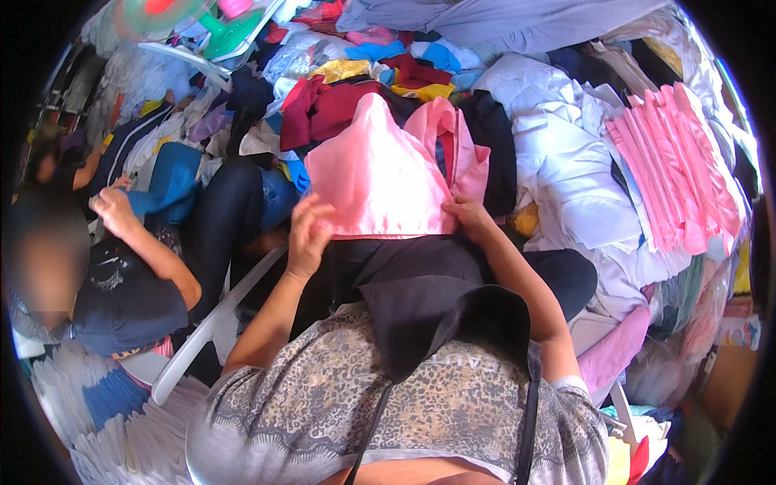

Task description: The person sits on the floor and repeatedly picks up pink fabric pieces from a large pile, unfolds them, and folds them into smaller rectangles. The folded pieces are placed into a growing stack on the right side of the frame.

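Note:
A shiny pink cloth [380, 178] lies spread over my raised knee, rising to a peak at its far end. At its right, a folded band of the same pink forms a loop. My right hand [469, 217] pinches the cloth's near right corner between thumb and fingers. By the near left corner is my left hand [309, 236], palm turned inward, its fingers apart and slightly blurred; I see no cloth gripped in it. Beneath the pink cloth, a black apron [420, 291] covers my lap.
Folded pink pieces [675, 170] lie stacked on a white cloth heap [578, 170] at right. Beyond my knees spreads a pile of mixed clothes [347, 105]. At left, a seated co-worker [129, 283] handles blue cloth [170, 186]. A green fan [226, 36] stands far left.

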`<state>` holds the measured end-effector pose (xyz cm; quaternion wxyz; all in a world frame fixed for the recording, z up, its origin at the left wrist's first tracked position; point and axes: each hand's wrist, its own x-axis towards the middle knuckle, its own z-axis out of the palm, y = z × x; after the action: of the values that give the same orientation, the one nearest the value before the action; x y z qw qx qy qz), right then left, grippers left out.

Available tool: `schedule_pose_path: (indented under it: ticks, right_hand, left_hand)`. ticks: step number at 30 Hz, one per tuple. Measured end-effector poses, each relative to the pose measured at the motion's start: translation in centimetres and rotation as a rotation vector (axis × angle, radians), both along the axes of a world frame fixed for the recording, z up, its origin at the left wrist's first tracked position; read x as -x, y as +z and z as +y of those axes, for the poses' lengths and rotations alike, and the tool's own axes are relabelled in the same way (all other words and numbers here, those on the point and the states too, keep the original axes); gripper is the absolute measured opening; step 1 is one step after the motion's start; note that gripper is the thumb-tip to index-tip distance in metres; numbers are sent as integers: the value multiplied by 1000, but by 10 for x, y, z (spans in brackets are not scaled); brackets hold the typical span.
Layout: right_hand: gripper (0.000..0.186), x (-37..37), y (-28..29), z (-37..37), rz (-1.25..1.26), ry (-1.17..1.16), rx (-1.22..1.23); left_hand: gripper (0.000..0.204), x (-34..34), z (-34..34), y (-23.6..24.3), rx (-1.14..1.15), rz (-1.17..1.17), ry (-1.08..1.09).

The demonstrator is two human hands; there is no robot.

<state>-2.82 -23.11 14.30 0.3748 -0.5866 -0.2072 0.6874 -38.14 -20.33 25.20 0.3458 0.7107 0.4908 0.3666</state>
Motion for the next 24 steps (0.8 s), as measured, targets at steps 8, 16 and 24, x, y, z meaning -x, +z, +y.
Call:
schedule_pose_path:
  ticks: [8, 16, 24]
  right_hand:
    - [35, -13, -1, 10, 18, 131, 165]
    - [39, 3, 3, 10, 120, 235, 167]
    - [39, -12, -17, 20, 70, 174, 57]
  left_hand:
    - [64, -3, 35, -26, 828, -303, 246]
    - [44, 23, 13, -13, 829, -579, 178]
    - [61, 43, 0, -21, 666, 120, 366]
